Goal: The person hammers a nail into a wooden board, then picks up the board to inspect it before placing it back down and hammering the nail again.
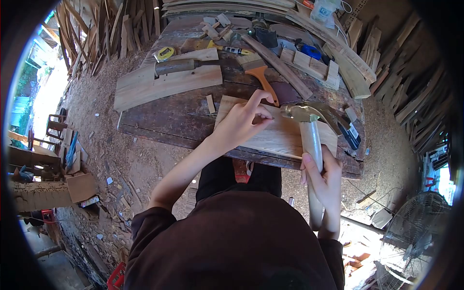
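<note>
My right hand (325, 176) is wrapped round the handle of a claw hammer (311, 140). The hammer's metal head is over a flat wooden board (282, 137) at the near edge of the workbench. Left of the head, my left hand (245, 118) is above the same board with thumb and fingers curled into a pinch. Whatever is between those fingertips is too small to make out. Just beyond the board lies a brush with an orange handle (263, 77). A small wood offcut (210, 104) rests left of the board.
On the worn workbench (164, 124) lie a chisel (176, 66) on another board, a yellow tape measure (165, 53), a marker (234, 50) and a long wood strip (280, 67). Wood blocks (309, 65) sit farther right. A fan (411, 232) stands at the lower right.
</note>
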### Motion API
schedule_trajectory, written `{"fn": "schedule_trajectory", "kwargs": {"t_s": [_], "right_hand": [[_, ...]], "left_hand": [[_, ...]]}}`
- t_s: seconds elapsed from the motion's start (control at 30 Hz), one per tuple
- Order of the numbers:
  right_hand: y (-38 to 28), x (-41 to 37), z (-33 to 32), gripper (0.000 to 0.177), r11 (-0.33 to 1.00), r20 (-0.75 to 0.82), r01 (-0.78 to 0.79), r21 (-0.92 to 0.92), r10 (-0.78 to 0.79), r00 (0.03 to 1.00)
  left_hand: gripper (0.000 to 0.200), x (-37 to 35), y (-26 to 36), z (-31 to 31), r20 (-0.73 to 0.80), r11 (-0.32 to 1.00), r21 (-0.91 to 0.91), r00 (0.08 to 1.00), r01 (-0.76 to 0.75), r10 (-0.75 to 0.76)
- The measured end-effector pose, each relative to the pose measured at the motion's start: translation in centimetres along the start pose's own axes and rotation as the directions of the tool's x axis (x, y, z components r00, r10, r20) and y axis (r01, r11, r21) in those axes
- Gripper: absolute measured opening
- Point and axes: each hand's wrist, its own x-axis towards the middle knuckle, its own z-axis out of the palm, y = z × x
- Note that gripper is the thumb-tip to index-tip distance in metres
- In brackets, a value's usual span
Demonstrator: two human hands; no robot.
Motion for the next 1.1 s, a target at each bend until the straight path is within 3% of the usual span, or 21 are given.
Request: {"fn": "schedule_trajectory", "kwargs": {"t_s": [0.03, 0.1, 0.17, 0.33, 0.43, 0.6, 0.7, 0.77, 0.8, 0.9, 0.97, 1.1], "right_hand": [[0.2, 0.1, 0.0, 0.023, 1.000, -0.004, 0.000, -0.001, 0.000, 1.000], [0.9, 0.7, 0.1, 0.015, 0.982, 0.097, 0.013, -0.189, 0.005, 0.995], [0.0, 0.7, -0.2, 0.016, 0.988, 0.112, -0.060, -0.142, 0.076, 0.991], [-0.9, -0.1, -0.3, 0.019, 0.978, 0.033, 0.098, -0.186, -0.094, 0.995], [0.5, 0.7, 0.0, 0.018, 0.971, 0.132, 0.025, -0.240, 0.007, 0.991], [-1.2, 0.2, -0.8, 0.018, 0.966, 0.109, 0.014, -0.258, 0.015, 0.994], [-1.4, 0.1, -1.0, 0.022, 0.995, 0.007, -0.041, -0.088, 0.042, 0.999], [-0.7, 0.8, -1.4, 0.018, 0.973, 0.009, -0.086, 0.213, 0.086, 0.996], [-0.5, 1.5, -1.3, 0.019, 0.958, 0.004, -0.082, 0.275, 0.084, 0.996], [1.8, 3.6, -1.0, 0.024, 0.908, -0.020, -0.076, 0.411, 0.093, 0.995], [3.2, 4.8, -0.7, 0.028, 0.915, -0.019, -0.050, 0.401, 0.063, 0.998], [4.2, 6.3, -0.1, 0.032, 0.893, -0.045, -0.050, 0.447, 0.078, 0.996]], "left_hand": [[0.049, 0.0, -0.1, 0.0, 0.005, 1.000, -0.013, 1.000, 0.013, -0.013], [0.049, -0.1, -0.2, 0.1, 0.013, 0.999, -0.027, 1.000, 0.021, -0.021], [0.049, -0.1, -0.3, 0.0, 0.028, 1.000, -0.014, 1.000, 0.013, -0.012], [0.049, -0.1, -0.3, 0.1, 0.020, 1.000, -0.013, 1.000, 0.013, -0.012], [0.050, -0.1, -0.3, -0.1, 0.040, 1.000, -0.009, 0.999, 0.018, -0.017], [0.043, 0.0, -0.2, 0.2, -0.009, 0.999, -0.047, 1.000, 0.019, -0.020], [0.027, 0.1, -0.8, 0.2, 0.002, 0.997, -0.025, 0.997, -0.073, 0.073], [0.014, 0.0, -1.1, 0.3, 0.016, 0.974, 0.091, 0.978, -0.209, 0.209], [0.014, 0.0, -1.1, 0.3, 0.018, 0.973, 0.090, 0.977, -0.212, 0.211], [0.013, 0.0, -1.1, 0.2, 0.057, 0.960, 0.111, 0.966, -0.258, 0.253], [0.014, 0.0, -0.9, 0.1, 0.064, 0.945, 0.126, 0.953, -0.301, 0.295], [0.011, 0.0, -0.9, 0.4, 0.039, 0.962, 0.123, 0.970, -0.244, 0.241]]}}
